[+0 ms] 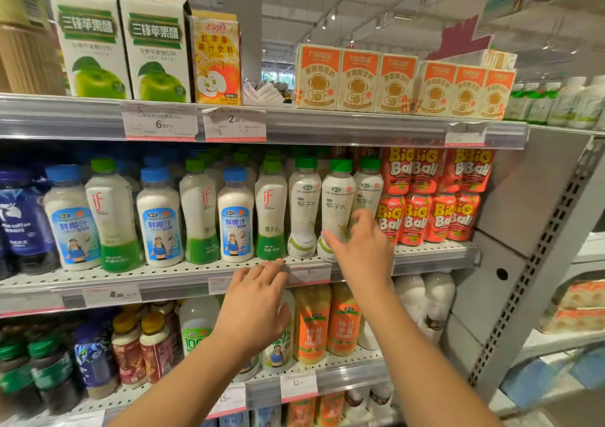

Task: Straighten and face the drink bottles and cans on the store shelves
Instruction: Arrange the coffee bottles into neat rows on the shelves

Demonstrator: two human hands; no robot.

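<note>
On the middle shelf point(183, 271) stands a row of coconut drink bottles with blue and green caps. My right hand point(361, 246) reaches to the lower part of a white green-capped coconut water bottle point(338, 199), fingers spread, touching its base and the neighbouring bottle point(367, 187); no firm grip shows. My left hand point(255, 309) hovers open in front of the shelf's front edge, fingertips near the price rail, holding nothing. Another green-capped bottle point(303, 207) stands just left of the one my right hand touches.
Red Big Ball cans point(429, 197) are stacked right of the coconut water. Juice cartons point(154, 47) and orange soy-milk packs point(357, 79) fill the top shelf. Orange bottles point(312, 325) and dark jars point(52, 371) sit on the shelf below. A grey upright point(537, 250) ends the shelves at right.
</note>
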